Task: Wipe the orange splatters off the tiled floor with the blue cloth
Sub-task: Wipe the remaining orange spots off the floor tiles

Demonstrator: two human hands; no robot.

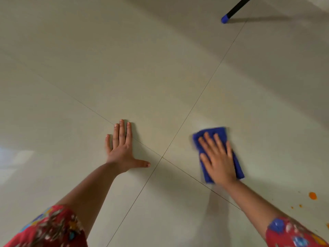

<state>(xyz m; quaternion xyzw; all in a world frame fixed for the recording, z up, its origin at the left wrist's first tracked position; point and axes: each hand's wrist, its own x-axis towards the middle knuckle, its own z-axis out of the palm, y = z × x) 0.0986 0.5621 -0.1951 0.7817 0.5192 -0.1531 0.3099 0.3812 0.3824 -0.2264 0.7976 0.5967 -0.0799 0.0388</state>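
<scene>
Pressing the blue cloth (216, 150) flat under straight fingers, the right hand (219, 161) looks blurred; left hand (122, 148) rests spread on the floor (124, 68); orange splatters (312, 195) lie near its right edge.

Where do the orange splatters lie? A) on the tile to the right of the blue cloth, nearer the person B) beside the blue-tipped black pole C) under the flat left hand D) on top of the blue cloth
A: the orange splatters sit on the tiled floor right of the blue cloth, nearer the person, apart from the right hand pressing the cloth flat.
</scene>
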